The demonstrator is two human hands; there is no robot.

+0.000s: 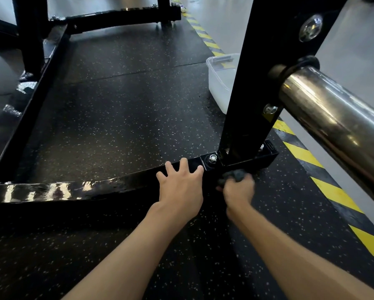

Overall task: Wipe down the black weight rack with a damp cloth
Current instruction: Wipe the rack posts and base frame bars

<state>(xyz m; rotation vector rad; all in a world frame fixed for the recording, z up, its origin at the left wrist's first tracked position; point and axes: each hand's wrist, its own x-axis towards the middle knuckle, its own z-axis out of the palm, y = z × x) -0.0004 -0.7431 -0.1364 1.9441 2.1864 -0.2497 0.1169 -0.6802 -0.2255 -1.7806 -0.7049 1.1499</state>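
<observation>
The black weight rack's base bar (73, 188) runs across the floor in front of me, glossy and wet-looking on the left. Its upright post (253, 87) rises from a bolted foot at the right. My left hand (181, 187) rests on the base bar with fingers spread and straight. My right hand (238, 189) grips a dark grey cloth (236, 175), bunched and pressed against the front face of the bar just below the post's foot. The hand and cloth are blurred.
A clear plastic tub (220, 83) stands on the floor behind the post. A chrome bar (337, 122) sticks out from the post toward me at the right. Yellow-black hazard tape (331, 187) edges the speckled rubber mat (125, 109). The rack's side rail (28, 111) runs back on the left.
</observation>
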